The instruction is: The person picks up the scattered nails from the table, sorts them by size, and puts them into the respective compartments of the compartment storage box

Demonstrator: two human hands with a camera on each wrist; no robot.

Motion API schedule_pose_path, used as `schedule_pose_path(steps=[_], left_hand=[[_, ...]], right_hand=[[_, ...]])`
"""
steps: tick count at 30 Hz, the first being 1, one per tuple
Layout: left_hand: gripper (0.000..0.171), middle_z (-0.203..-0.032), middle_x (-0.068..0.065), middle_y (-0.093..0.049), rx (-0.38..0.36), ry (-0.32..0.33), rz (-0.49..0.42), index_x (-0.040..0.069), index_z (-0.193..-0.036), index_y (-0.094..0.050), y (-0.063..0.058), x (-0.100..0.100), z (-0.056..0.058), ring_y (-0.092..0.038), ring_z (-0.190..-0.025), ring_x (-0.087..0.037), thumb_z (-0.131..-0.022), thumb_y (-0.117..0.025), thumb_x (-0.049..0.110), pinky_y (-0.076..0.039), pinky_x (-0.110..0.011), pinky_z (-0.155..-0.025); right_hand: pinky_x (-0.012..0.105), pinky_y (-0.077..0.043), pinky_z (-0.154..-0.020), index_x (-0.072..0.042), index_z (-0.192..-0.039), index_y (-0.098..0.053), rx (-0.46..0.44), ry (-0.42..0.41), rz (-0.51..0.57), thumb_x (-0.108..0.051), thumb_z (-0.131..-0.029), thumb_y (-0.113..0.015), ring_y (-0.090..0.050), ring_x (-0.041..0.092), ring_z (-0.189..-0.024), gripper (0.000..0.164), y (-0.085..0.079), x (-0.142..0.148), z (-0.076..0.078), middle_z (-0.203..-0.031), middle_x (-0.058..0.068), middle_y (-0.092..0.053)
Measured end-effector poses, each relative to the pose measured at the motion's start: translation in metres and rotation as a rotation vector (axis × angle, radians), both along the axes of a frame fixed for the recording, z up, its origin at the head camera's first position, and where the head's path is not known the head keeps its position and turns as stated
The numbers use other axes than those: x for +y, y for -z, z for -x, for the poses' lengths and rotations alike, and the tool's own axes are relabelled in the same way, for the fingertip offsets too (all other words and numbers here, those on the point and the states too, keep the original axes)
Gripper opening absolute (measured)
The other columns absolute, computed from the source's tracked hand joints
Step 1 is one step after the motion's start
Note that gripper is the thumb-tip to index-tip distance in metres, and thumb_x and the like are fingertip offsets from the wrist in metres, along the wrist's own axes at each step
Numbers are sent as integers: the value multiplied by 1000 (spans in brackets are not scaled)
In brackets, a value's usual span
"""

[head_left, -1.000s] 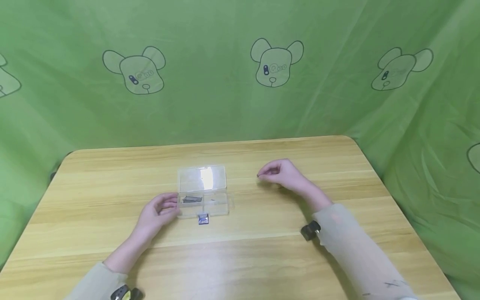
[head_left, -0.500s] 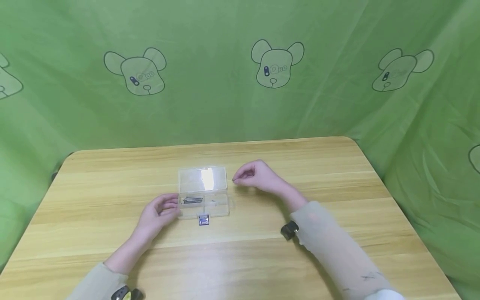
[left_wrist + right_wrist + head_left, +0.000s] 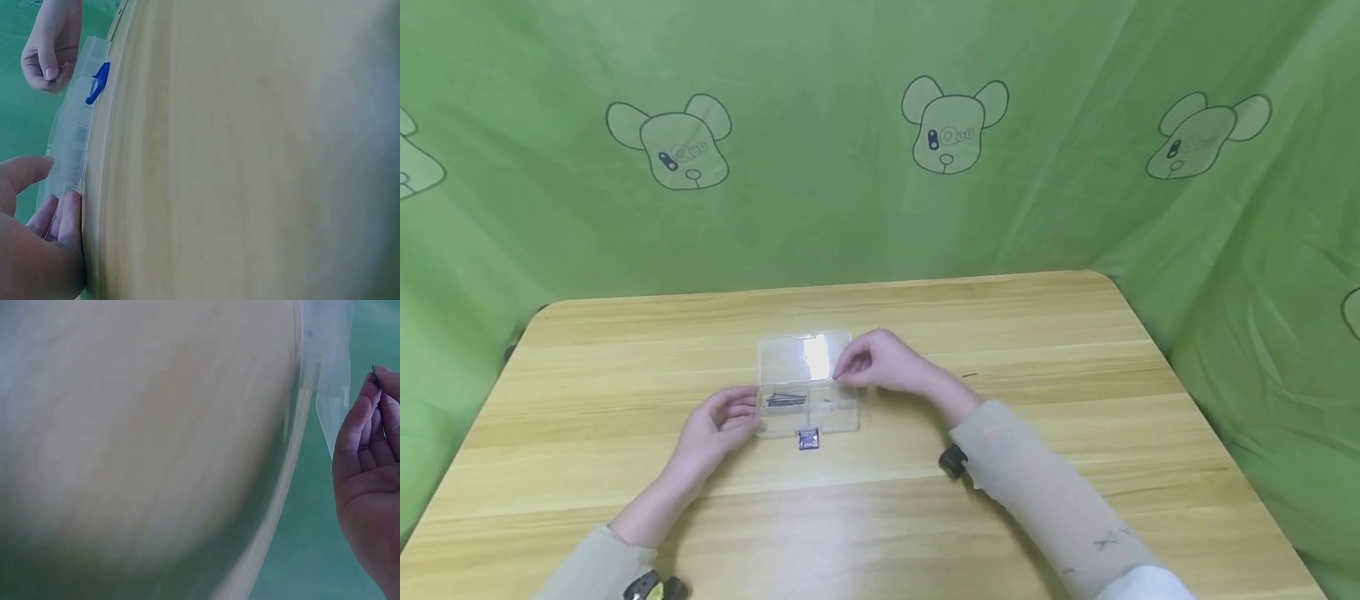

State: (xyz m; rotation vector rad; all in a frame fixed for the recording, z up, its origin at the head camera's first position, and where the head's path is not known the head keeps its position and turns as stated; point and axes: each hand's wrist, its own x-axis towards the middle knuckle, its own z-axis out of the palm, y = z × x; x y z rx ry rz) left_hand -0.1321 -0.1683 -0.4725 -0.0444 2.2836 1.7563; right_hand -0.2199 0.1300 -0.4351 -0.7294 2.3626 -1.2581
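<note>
A clear plastic compartment box (image 3: 833, 422) lies on the table, lid (image 3: 780, 360) raised toward the back, blue latch (image 3: 808, 438) at the front. Several long metal nails or screws (image 3: 786, 400) fill its back left compartment; something tiny lies in the back right one. My left hand (image 3: 715, 425) holds the box at its left end, thumb and fingers against it. Over the back right compartment, my right hand (image 3: 883, 360) pinches a small dark pointed piece (image 3: 374, 375) between thumb and fingertips. Its exact kind is too small to tell.
A thin brownish sliver (image 3: 970, 374) lies on the wooden table (image 3: 880, 525), behind the right forearm. Green cloth (image 3: 835, 217) with printed bear heads hangs behind and beside the table.
My right hand has moved left from beside the box to above its right half, still pinching the small piece. The left hand and the box have stayed in place.
</note>
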Motion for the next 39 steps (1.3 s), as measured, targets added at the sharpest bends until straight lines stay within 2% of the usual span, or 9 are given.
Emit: schedule_pose_path(steps=[10,18,25,35,39], left_hand=[[61,-147,-28,-59,-5,-1,-15,-5,-152,-48,-1,1,-1,-61,-133,-36,-96,-71,0,-53,-7,-97],[61,-147,-29,-58,-9,-6,-29,-5,-152,-48,-2,1,-1,-60,-134,-37,-96,-72,0,-53,-7,-96],[60,-144,-29,-61,16,-9,-24,-6,-150,-49,2,0,0,-66,-120,-16,-95,-73,0,-55,-8,-96],[60,-145,-29,-60,7,-4,-14,-6,-150,-49,3,0,1,-65,-121,-15,-95,-72,0,-54,-8,-97],[60,-145,-28,-60,6,-6,-13,-6,-150,-49,2,0,1,-65,-125,-21,-95,-72,0,-54,-8,-97]], right_hand=[[19,-62,-78,-4,-98,-80,71,-59,-75,-5,-90,-80,-67,6,-80,7,1,-12,-1,-92,8,-78],[17,-60,-77,-6,-96,-80,149,-70,-132,-5,-91,-80,-66,6,-80,6,1,-15,0,-91,6,-78],[19,-61,-79,-8,-99,-80,134,-49,-109,-6,-90,-80,-67,7,-82,9,2,-10,0,-93,5,-78],[25,-62,-82,-6,-102,-79,122,34,-68,-8,-91,-80,-68,12,-85,12,1,17,4,-95,6,-77],[25,-62,-84,-6,-104,-80,115,74,-65,-8,-91,-81,-69,14,-88,13,2,32,7,-98,7,-78]])
